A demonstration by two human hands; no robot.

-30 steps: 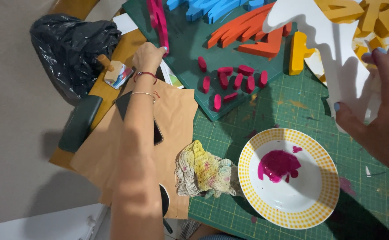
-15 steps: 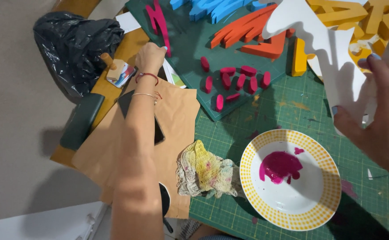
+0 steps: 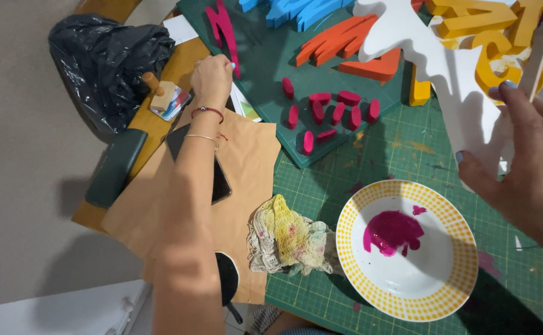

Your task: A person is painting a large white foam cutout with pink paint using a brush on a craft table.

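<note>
My left hand reaches to the far left of the table and pinches the lower end of a tall magenta foam shape that stands on the dark green board. My right hand is at the right edge and grips a large white cut-out foam piece, thumb in front and fingers behind it. Below the white piece sits a white plate with a yellow checked rim that holds a puddle of magenta paint.
Several small magenta foam pieces lie on the green board, with blue, orange and yellow letters behind. A stained rag, brown paper, a phone, a black bag and the green cutting mat surround them.
My left hand has stayed at the magenta shape, fingertips now at its lower end. My right hand has lifted the white foam piece slightly and shifted its grip.
</note>
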